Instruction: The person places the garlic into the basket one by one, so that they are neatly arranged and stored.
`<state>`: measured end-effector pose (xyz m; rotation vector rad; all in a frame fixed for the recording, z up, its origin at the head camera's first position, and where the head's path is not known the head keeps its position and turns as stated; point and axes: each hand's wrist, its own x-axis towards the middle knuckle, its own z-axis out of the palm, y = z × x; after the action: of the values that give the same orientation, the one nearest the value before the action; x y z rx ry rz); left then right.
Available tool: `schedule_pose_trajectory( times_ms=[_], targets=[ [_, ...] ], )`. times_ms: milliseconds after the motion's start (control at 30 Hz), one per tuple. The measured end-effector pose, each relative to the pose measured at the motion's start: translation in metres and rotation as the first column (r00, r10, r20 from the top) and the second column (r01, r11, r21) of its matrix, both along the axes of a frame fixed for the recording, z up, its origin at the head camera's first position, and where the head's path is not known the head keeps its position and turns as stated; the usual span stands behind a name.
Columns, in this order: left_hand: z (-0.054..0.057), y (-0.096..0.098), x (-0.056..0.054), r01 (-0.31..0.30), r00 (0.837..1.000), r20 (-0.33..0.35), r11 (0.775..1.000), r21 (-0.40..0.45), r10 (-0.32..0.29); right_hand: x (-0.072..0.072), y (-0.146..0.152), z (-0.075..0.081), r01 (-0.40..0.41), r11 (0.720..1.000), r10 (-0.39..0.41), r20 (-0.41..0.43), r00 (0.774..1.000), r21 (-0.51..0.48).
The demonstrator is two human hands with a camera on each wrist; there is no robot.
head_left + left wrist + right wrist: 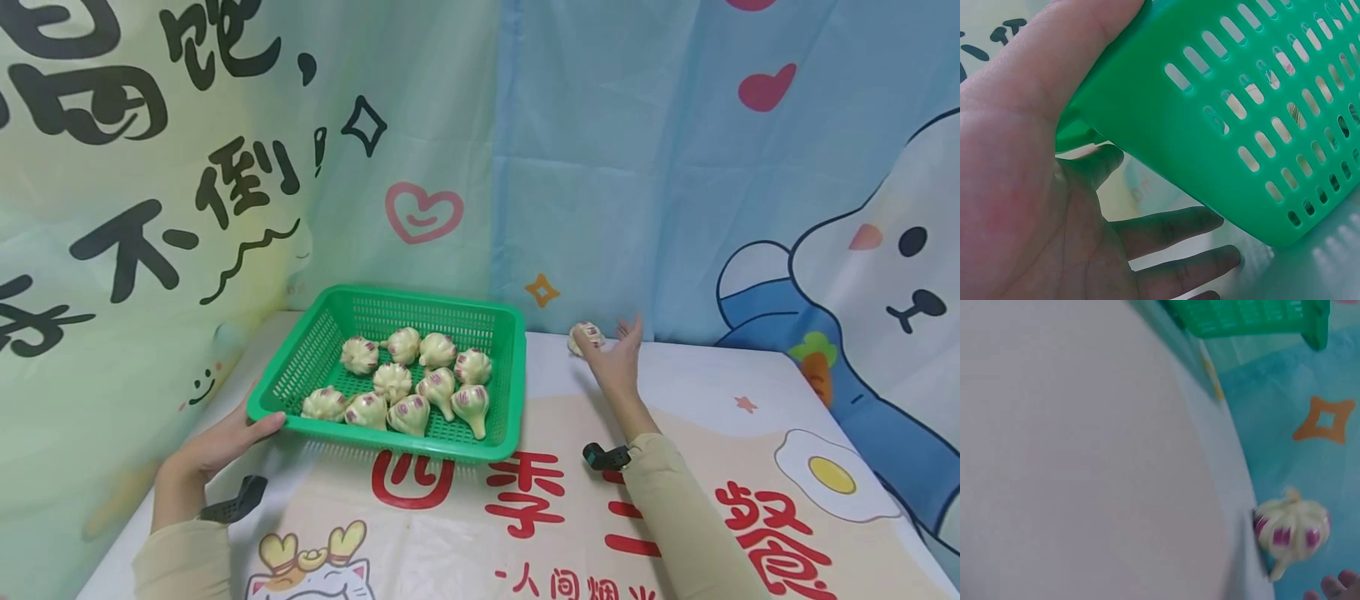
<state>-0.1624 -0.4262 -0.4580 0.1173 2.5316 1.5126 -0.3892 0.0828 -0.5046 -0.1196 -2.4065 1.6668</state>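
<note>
A green plastic basket stands left of centre with several garlic bulbs inside. My left hand holds its near left corner. In the left wrist view, the thumb lies over the rim and the other fingers extend under and beside the basket wall. At the back of the table, a single garlic bulb with purple patches is by the curtain. Reaching toward it, my right hand has thumb and fingers spread. In the right wrist view, the visible fingertips are apart from that bulb.
A printed curtain rises directly behind the table and along its left side. The tabletop cover carries red lettering and cartoon prints. A dark wrist device sits at the right cuff, another at the left.
</note>
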Motion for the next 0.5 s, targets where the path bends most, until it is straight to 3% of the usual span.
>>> schedule_pose_trajectory(
  times_ms=[500],
  targets=[
    [0.0,-0.002,0.001,-0.053,0.996,0.066,0.998,-0.015,0.054,-0.013,0.01,-0.024,-0.033,0.997,0.022,0.151,0.988,0.068]
  ],
)
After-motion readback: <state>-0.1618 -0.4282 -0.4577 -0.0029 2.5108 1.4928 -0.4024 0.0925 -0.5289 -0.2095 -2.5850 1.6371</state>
